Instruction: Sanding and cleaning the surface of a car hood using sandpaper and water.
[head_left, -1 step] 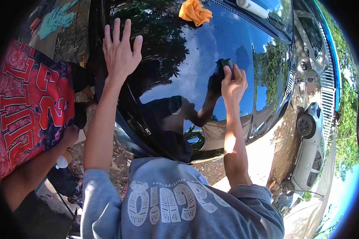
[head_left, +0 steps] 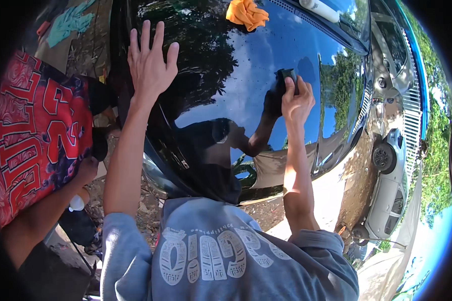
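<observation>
Before me is the glossy black hood (head_left: 201, 108) of a car, reflecting trees, sky and my own outline. My left hand (head_left: 151, 70) rests flat on its left side, fingers spread, holding nothing. Toward the right half of the hood, my right hand (head_left: 297, 100) grips a small dark block-shaped pad (head_left: 287, 75) between thumb and fingers, against the paint. The pad's underside is hidden. A crumpled orange cloth (head_left: 247, 15) lies farther up the hood, between and beyond my hands.
A white bottle (head_left: 320, 10) lies by the windshield base. To my left stands a person in a red patterned jersey (head_left: 50, 120), close to my left arm. A teal cloth (head_left: 70, 24) lies at the far left. A silver car (head_left: 386, 200) is parked at the right.
My right hand and the pad have shifted slightly to the right, the pad turning a little. My left hand stays nearly in place, still spread on the hood.
</observation>
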The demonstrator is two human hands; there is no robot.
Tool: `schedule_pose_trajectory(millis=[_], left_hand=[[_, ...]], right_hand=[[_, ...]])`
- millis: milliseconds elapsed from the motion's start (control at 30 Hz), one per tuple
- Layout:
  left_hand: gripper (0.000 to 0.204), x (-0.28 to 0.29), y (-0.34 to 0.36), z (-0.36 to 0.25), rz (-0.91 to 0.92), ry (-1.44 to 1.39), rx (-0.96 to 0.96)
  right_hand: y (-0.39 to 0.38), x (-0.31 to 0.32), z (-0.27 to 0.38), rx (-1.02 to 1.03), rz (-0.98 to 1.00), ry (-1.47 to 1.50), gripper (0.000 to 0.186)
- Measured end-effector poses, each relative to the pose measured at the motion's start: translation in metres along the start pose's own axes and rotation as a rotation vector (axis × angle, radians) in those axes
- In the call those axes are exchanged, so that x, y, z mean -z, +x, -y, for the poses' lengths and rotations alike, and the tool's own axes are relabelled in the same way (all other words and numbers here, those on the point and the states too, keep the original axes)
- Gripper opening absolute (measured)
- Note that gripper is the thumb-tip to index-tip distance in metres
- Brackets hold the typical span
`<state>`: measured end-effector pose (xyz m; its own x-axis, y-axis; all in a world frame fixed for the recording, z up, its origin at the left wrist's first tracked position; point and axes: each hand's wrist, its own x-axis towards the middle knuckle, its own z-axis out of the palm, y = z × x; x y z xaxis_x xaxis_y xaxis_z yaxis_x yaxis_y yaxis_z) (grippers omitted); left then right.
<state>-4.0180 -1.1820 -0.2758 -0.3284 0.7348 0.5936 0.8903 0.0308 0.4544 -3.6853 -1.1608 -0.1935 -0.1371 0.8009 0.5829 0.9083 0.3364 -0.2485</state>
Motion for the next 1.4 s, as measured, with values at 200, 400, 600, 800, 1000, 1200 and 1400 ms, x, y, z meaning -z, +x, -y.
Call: schedule_pose_trajectory(millis=[200, 400, 600, 800, 1000, 1200, 1400], left_hand=[[0.059, 0.003, 0.004, -0.002, -0.004, -0.024, 0.023], [0.060, 0.025, 0.008, -0.019, 0.090, -0.038, 0.095], [0.060, 0.037, 0.010, -0.035, 0.123, -0.064, 0.144], [0.060, 0.030, 0.014, -0.033, 0.128, -0.037, 0.172], [0.061, 0.039, 0.020, -0.036, 0.181, -0.068, 0.207], [0.063, 0.039, 0.020, -0.037, 0.218, 0.016, 0.260], [0.061, 0.036, 0.018, -0.035, 0.222, 0.052, 0.248]], right_hand=[[0.005, 0.001, 0.009, -0.034, 0.083, 0.084, 0.037], [-0.008, 0.001, 0.015, -0.184, 0.154, -0.002, 0.038], [-0.006, 0.000, 0.003, -0.048, 0.104, 0.022, 0.033], [-0.002, -0.004, -0.011, -0.048, 0.097, 0.079, 0.034], [0.015, 0.012, -0.013, 0.131, 0.262, 0.028, 0.028], [0.042, 0.008, -0.034, 0.453, 0.377, 0.115, 0.025], [0.050, 0.006, -0.043, 0.541, 0.439, 0.165, 0.026]])
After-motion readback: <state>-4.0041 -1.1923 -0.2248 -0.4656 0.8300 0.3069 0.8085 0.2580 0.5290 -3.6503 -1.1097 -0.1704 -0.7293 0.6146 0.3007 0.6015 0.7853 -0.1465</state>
